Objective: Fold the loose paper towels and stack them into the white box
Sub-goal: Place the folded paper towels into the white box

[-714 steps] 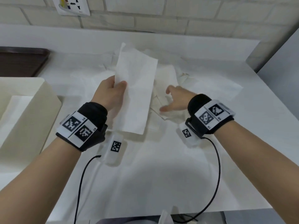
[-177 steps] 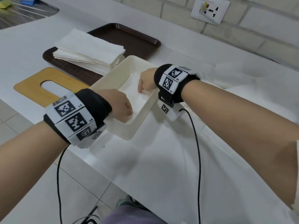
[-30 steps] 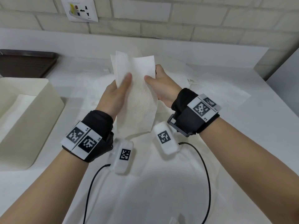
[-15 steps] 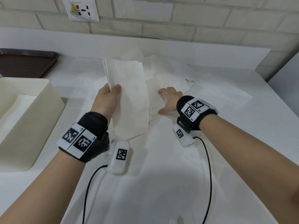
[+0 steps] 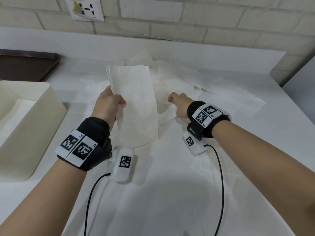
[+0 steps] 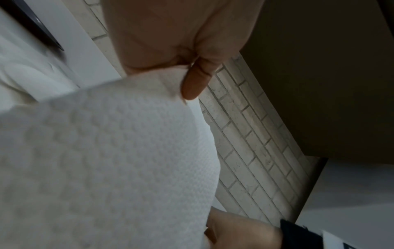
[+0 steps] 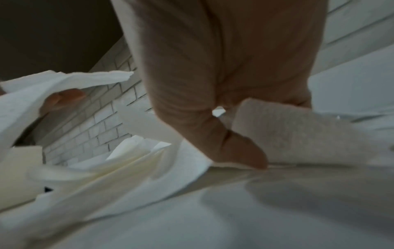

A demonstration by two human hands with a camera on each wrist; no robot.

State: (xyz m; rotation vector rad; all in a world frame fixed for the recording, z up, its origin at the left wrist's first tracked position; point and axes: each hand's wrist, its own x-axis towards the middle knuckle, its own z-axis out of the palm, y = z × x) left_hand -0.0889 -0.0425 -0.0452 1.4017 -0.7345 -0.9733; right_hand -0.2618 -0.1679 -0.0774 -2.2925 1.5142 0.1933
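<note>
Since half a second ago my right hand has closed, fingers pinching a loose towel at 2 o'clock; only the left wrist view shows my left hand's thumb clamping the folded towel.

1. You worked at a white counter that ran up to a brick wall.
2. A heap of loose paper towels lay crumpled toward its far middle, some spread flat to the right.
3. The white box sat at your left, a towel inside.
4. A dark brown tray rested beyond the box.
</note>
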